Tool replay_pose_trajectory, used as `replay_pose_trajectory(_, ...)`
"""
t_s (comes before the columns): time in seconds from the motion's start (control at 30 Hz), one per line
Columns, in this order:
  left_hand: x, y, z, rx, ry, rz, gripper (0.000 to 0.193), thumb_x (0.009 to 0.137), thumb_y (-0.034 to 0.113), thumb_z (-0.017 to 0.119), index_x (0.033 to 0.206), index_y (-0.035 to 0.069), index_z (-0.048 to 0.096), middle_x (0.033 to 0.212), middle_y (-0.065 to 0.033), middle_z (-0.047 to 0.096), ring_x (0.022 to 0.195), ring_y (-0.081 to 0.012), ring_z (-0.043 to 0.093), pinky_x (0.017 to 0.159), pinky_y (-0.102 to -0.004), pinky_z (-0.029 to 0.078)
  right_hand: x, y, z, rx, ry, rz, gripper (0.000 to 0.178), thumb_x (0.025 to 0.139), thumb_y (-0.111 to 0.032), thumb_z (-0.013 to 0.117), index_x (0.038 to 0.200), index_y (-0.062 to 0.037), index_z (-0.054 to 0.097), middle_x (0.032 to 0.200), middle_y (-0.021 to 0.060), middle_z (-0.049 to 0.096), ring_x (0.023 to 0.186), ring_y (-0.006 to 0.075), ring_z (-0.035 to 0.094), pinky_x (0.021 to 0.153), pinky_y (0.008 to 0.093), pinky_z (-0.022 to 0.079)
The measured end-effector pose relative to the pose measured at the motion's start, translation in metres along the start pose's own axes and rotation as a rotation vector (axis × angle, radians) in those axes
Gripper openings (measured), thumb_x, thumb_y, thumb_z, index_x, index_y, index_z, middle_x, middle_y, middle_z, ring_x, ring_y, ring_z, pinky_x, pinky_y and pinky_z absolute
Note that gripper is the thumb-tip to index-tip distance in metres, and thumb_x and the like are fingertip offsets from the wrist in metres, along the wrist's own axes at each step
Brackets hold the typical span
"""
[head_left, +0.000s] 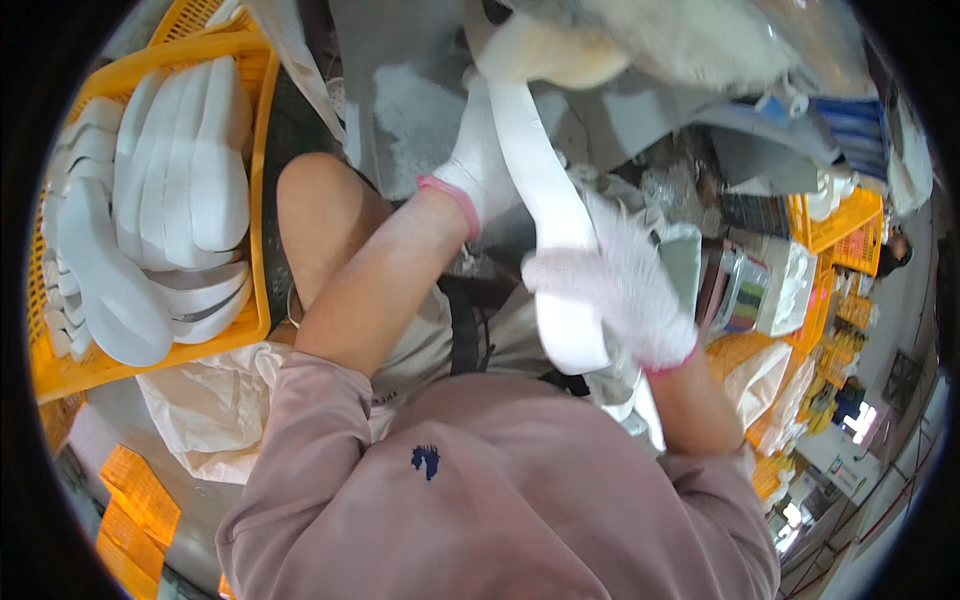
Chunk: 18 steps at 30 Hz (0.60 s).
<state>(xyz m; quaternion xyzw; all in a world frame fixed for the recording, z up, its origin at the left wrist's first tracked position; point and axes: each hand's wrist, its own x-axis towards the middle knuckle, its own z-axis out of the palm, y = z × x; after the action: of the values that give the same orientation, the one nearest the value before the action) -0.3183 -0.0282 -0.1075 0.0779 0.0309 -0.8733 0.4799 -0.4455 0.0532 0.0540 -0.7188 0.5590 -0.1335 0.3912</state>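
You're in a factory workshop: yellow crate (pixel 261 200), frame left, packed with alike white sole-shaped pieces (pixel 222 160); other crates (pixel 858 247), right.

At 12 o'clock, a blurry cream lump (pixel 550 52) hides part of the white shoe sole (pixel 545 185), which covers some of the left hand (pixel 482 165). At 10:30, a yellow crate (pixel 182 20) gets cut off. At 3, a person (pixel 893 256) looks too tiny to tell.

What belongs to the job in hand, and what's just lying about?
Job: white sole; right hand gripping it; left hand near its top; probably cream rounded part above; similar soles in yellow crate.
Apparently lying about: white sack; orange crates.
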Motion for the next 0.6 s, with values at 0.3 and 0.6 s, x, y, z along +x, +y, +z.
replay_pose_trajectory(0.3, 0.001, -0.018, 0.012, 0.162, 0.143, 0.326, 0.05, 0.109, 0.049, 0.041, 0.126, 0.008, 0.065, 0.12, -0.0144, 0.073, 0.11, -0.0326, 0.072, 0.098, -0.0453, 0.057, -0.001, -0.008, 0.008, 0.238, -0.012, 0.011, 0.051, 0.093, -0.023, 0.077, 0.137, -0.0009, 0.063, 0.118, 0.017, 0.071, 0.105, 0.0341, 0.07, 0.089, 0.0409, 0.058)
replay_pose_trajectory(0.6, 0.001, -0.012, 0.009, 0.106, 0.126, 0.275, 0.049, 0.111, 0.045, 0.038, 0.13, 0.009, 0.065, 0.127, -0.0113, 0.072, 0.114, -0.0289, 0.07, 0.098, -0.0446, 0.056, -0.039, -0.025, 0.016, -0.18, 0.208, 0.107, 0.056, 0.079, -0.031, 0.087, 0.125, -0.0026, 0.07, 0.106, 0.0205, 0.072, 0.1, 0.0412, 0.072, 0.088, 0.0485, 0.058)
